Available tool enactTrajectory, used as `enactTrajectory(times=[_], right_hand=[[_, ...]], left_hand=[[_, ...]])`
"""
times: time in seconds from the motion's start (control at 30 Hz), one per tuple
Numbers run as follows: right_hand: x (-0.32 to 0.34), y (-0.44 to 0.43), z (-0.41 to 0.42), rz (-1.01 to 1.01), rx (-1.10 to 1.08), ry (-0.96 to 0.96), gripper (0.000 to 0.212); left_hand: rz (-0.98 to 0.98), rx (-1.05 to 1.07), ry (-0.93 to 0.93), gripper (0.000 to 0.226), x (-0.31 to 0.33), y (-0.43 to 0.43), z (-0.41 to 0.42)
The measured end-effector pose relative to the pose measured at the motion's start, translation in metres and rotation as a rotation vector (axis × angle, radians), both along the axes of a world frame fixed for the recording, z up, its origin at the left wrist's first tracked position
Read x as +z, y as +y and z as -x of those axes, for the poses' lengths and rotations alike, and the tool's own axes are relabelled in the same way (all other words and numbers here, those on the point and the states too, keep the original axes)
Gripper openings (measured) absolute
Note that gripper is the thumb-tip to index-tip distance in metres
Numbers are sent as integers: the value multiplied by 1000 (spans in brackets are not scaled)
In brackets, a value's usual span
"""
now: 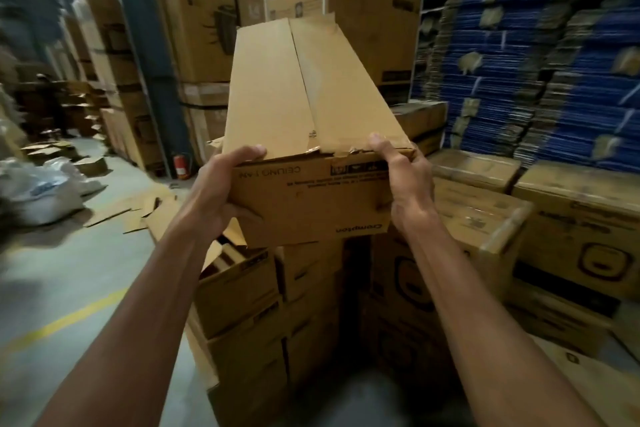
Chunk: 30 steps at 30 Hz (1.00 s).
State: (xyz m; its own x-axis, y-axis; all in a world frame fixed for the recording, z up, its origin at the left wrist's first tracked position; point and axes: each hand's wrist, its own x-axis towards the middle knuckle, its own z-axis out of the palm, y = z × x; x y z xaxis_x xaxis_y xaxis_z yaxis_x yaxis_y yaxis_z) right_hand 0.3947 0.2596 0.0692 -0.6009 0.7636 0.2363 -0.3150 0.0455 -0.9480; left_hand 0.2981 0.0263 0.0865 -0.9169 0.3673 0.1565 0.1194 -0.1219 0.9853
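Left hand (221,194) and right hand (407,184) grip the near end of the long carton (304,90), thumbs curled over its top edge, above the stacked boxes (242,288). Stiff cardboard, torn flaps; probably far-end heavy. Support under the corners, not the flaps.

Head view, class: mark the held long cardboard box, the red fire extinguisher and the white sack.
long cardboard box (270,87), head view, left top flap.
fire extinguisher (180,166), head view, red cylinder body.
white sack (45,192), head view, crumpled upper side.
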Motion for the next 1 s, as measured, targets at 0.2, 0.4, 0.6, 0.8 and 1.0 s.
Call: enactTrajectory(times=[0.2, 0.4, 0.6, 0.8, 1.0], right_hand=[[-9, 64, -62, 76, -213, 10, 50], [-26, 111, -76, 124, -369, 18, 76], [-48, 149, -45, 173, -472, 1, 82], [-66, 177, 2, 224, -574, 3, 106], [-91, 207, 35, 254, -640, -86, 67]], left_hand=[[43, -218, -62, 61, 0, 92, -14], [100, -372, -87, 69, -10, 168, 1], [141, -452, -134, 67, -26, 231, 47], [184, -530, -184, 62, -45, 280, 106], [238, -616, -208, 59, -71, 327, 148]])
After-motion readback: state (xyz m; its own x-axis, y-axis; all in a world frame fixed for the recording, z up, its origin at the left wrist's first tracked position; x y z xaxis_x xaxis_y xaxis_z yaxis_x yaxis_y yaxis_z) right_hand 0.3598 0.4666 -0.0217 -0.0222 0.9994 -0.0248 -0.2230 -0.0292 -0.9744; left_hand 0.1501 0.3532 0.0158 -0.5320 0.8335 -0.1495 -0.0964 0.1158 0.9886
